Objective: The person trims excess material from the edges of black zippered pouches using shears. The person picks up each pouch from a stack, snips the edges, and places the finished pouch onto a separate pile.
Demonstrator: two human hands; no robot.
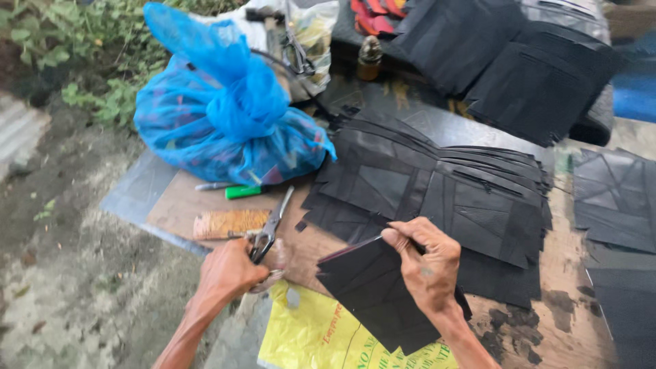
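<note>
Head view. The left hand [229,270] is closed around the handles of a pair of scissors [271,229], whose blades point away from the person and lie low over the worktop [184,201]; the blades look nearly shut, though motion blur makes this uncertain. The right hand [427,263] pinches the upper edge of a black cut piece [372,290], its grip closed on that piece, which is held just right of the scissors and above a yellow plastic bag [314,335]. Beyond the scissors to the right lies a fanned stack of black pieces [444,191] of similar shape; further black sheets [615,198] lie at the far right. Behind the scissors sit a tied blue mesh bag [219,109], a green marker [242,192] and a grey pen [215,185]; just left of the scissors lies a patterned wooden block [229,223]. A small brown bottle [370,58] stands far behind the scissors. The step in hand appears to be taking up the scissors while one piece is presented for trimming. The next move would call for bringing blades and piece edge together, with the piece kept taut and the pinching fingers clear of the cut line.
</note>
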